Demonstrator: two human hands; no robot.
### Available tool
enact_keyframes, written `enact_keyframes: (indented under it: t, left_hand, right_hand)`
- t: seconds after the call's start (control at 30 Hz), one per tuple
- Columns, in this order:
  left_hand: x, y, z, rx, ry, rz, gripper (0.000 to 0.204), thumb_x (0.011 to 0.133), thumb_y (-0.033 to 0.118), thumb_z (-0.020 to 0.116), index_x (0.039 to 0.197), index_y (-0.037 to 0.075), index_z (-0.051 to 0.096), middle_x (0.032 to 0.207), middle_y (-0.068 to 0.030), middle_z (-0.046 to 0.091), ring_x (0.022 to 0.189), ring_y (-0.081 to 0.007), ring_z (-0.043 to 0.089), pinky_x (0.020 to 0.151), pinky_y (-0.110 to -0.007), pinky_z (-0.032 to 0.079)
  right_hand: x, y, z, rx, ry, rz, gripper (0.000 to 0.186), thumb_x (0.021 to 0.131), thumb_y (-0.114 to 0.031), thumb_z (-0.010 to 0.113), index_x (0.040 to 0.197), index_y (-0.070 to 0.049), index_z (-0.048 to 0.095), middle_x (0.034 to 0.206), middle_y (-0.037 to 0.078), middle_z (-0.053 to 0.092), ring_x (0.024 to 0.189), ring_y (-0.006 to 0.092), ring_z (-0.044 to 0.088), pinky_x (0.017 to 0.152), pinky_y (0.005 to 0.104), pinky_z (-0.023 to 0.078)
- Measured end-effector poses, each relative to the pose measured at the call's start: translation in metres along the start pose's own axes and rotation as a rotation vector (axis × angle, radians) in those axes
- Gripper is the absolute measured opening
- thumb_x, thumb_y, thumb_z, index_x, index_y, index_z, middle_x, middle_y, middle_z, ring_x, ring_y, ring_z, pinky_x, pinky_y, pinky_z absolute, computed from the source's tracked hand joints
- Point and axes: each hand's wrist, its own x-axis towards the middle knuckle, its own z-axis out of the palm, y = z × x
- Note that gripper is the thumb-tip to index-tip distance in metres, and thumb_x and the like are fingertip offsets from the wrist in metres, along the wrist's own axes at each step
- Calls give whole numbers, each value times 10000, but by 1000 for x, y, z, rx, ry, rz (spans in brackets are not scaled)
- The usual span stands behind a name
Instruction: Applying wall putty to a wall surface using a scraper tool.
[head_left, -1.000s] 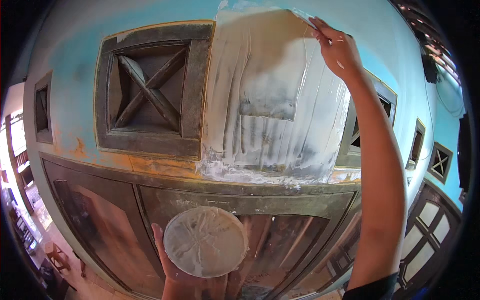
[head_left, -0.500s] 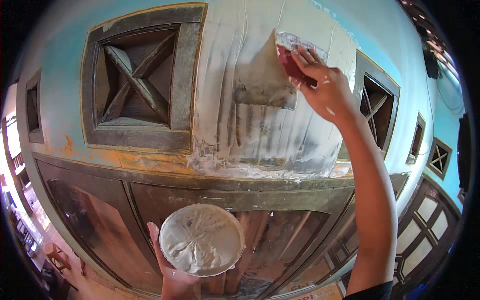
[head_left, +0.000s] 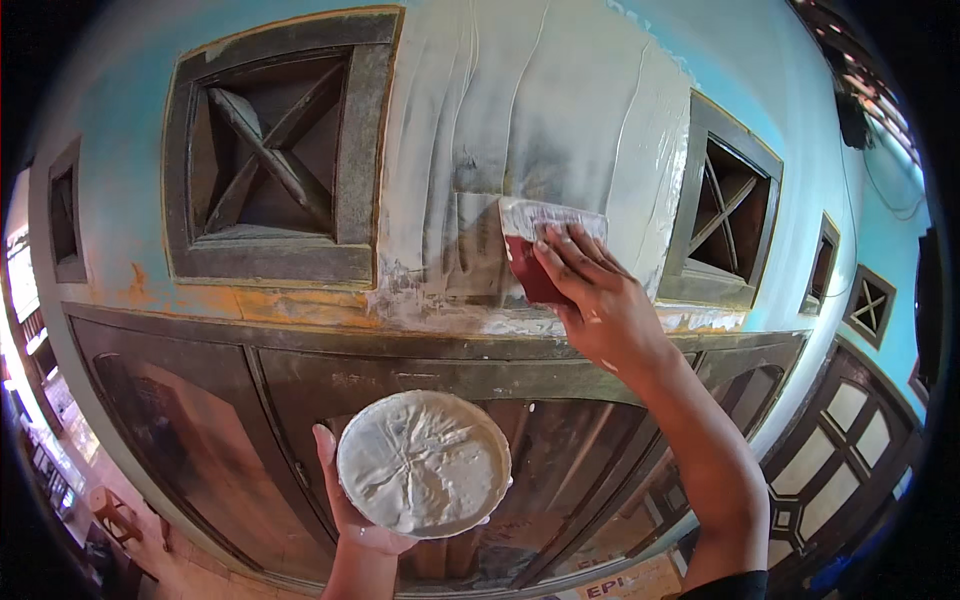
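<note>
White paste (head_left: 430,465) (ridged) fills round bowl (head_left: 427,535) left hand (head_left: 352,515) cups; right hand (head_left: 608,310) grips scraper (head_left: 527,262)

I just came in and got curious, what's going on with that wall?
A person's right hand holds a flat, dark red scraper with a white-smeared edge against a pale, streaky patch on the blue wall. Their left hand holds up a round bowl of thick, off-white paste. The patch sits between two dark, X-barred wooden vents. Right now the scraper is near the patch's lower part, where darker grey areas show.
</note>
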Motion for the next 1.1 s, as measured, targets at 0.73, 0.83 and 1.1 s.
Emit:
enact_keyframes:
  t: [0.73, 0.83, 1.1]
  left_hand:
    - [-27, 37, 5, 267, 191, 324, 828, 990, 721, 342, 1381, 26, 564, 1352, -168, 618, 1200, -343, 602, 1031, -506, 481]
    - [-33, 40, 3, 393, 217, 346, 884, 962, 766, 347, 1412, 30, 540, 1401, -173, 587, 1234, -349, 587, 1043, -528, 468]
    - [-23, 34, 4, 151, 66, 183, 941, 951, 778, 349, 1453, -8, 479, 1453, -191, 541, 1291, -374, 553, 1089, -527, 439]
  right_hand:
    - [207, 79, -36, -285, 369, -5, 476, 954, -366, 655, 1379, -157, 607, 1347, 137, 635, 1188, 383, 630, 964, 446, 541]
    - [183, 60, -13, -231, 371, -121, 484, 959, -328, 652, 1392, -119, 591, 1420, 134, 589, 1311, 374, 550, 1048, 443, 497]
    - [111, -1, 6, -82, 135, -46, 535, 901, -248, 742, 1396, -108, 596, 1472, 133, 541, 1407, 340, 459, 1155, 428, 418]
